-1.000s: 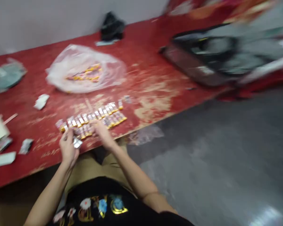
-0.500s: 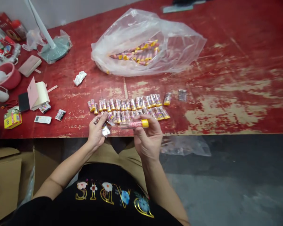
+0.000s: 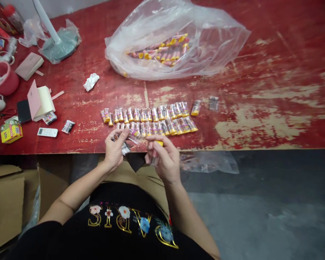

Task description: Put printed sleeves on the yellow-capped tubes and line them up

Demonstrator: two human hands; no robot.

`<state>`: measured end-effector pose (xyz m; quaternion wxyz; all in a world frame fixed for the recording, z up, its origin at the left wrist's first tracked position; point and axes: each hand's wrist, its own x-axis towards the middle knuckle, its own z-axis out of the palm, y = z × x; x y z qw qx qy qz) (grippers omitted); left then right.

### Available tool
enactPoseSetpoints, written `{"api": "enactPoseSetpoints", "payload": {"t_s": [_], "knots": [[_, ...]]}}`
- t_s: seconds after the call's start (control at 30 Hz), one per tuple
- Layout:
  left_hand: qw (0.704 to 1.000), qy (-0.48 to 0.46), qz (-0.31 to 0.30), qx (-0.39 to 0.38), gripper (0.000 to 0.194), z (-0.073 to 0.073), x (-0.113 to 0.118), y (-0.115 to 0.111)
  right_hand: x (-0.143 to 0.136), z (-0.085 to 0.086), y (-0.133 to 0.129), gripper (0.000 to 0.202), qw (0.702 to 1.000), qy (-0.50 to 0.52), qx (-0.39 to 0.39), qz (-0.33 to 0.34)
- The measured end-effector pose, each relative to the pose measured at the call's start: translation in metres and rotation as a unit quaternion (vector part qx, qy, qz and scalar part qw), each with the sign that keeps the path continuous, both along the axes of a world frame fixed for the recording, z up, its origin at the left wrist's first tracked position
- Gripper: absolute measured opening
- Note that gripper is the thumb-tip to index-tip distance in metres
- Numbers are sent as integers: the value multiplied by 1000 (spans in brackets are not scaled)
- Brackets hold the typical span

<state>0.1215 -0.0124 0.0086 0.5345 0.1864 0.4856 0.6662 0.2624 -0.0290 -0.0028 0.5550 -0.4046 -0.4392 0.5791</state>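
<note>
My left hand [image 3: 115,147] is closed on small clear packets [image 3: 125,148] at the table's front edge. Just to its right, my right hand [image 3: 164,155] is wrapped round a yellow-capped tube [image 3: 154,158], which points down toward my lap and is partly hidden by the fingers. Beyond both hands, two rows of clear tubes with yellow ends [image 3: 148,115] lie side by side. One more such tube [image 3: 196,107] rests apart at the right, beside a small dark packet [image 3: 213,103].
A large clear bag [image 3: 206,54] of yellow-capped tubes lies at the back. On the left are a lamp base [image 3: 61,45], an open notebook [image 3: 45,103], a white remote [image 3: 47,132], a yellow box [image 3: 11,131], a pink basket [image 3: 9,79] and crumpled tissue [image 3: 91,82].
My right hand has turned and moved slightly left, and the tube in it has swung from level to pointing down. My left hand still holds the packets. The view has shifted a little.
</note>
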Motion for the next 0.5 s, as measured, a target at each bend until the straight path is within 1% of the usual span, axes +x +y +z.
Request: {"api": "enactPoseSetpoints", "payload": {"t_s": [0.07, 0.13, 0.2, 0.3, 0.37, 0.43, 0.5], "knots": [[1000, 3, -13, -10, 47, 0, -1, -2, -5, -3, 4, 22, 999, -44, -13, 0], [999, -23, -34, -31, 46, 1, -2, -5, -9, -7, 8, 24, 997, -70, -14, -7], [995, -63, -53, -52, 45, 2, -5, -8, -12, -9, 9, 25, 998, -57, -25, 10], [993, -84, -42, -65, 46, 3, -8, -9, -9, -7, 8, 26, 999, 0, -35, 26], [995, -73, -28, -62, 49, 3, -10, -8, -3, 0, 4, 29, 999, 24, -17, 17], [996, -64, -28, -62, 51, 2, -11, -7, 4, 8, -1, 34, 1000, 15, 15, 2], [995, -62, -36, -67, 51, 1, -13, -6, 9, 14, -6, 36, 997, -11, 66, -42]]}}
